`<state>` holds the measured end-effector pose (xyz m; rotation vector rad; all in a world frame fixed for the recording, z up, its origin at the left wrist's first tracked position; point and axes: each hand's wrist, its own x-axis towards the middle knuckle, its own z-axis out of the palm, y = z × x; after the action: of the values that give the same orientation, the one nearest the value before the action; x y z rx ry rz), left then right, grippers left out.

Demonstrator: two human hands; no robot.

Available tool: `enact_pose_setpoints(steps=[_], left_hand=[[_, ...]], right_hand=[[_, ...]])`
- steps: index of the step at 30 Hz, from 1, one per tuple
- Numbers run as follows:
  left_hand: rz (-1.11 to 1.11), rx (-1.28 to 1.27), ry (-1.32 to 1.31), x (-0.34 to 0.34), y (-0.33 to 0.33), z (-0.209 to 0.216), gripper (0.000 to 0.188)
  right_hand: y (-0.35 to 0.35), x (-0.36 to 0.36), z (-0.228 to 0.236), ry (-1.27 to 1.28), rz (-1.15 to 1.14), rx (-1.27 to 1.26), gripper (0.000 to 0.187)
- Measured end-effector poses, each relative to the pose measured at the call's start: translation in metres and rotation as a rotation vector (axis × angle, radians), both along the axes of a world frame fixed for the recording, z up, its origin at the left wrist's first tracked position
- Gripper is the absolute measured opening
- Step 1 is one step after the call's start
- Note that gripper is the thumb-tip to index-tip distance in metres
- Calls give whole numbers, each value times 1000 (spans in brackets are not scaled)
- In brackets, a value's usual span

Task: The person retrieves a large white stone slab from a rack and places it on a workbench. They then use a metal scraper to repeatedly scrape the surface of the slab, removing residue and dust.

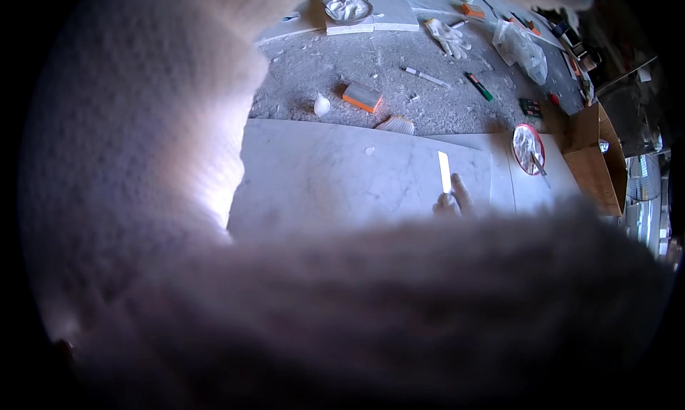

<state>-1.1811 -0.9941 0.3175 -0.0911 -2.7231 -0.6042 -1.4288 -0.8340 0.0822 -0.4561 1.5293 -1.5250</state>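
A large blurred pale, knit-textured shape [143, 125], apparently my left hand in a glove, fills the left, top and lower parts of the view close up. Its fingers cannot be made out. Past its lower edge show the gloved fingertips of my right hand [457, 194], closed on a narrow, flat, bright blade like a putty knife [444, 171] that points away from me. The hand's wrist is hidden. Beneath the blade lies a white, grey-veined marble slab [321, 164]. To the right, a red-rimmed bowl [526, 140] holds white paste and a spatula [538, 165].
On the dusty grey surface beyond lie an orange-and-grey sanding block [362, 96], a small white rounded object [322, 105], a white glove [448, 38], a green tool [479, 86] and a clear plastic bag [520, 52]. Another paste bowl [348, 11] stands farther back. A cardboard box [596, 157] stands right.
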Motion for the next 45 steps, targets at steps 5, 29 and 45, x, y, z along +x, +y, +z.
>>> enact_pose_setpoints(steps=[5, 29, 45], left_hand=[[43, 65, 240, -3, -16, -13, 66], [940, -122, -137, 84, 23, -344, 38], [959, -111, -135, 86, 20, -343, 33]], right_hand=[[0, -2, -19, -226, -12, 32, 19], [-110, 73, -108, 959, 212, 390, 41], [-113, 84, -96, 1346, 614, 540, 48]])
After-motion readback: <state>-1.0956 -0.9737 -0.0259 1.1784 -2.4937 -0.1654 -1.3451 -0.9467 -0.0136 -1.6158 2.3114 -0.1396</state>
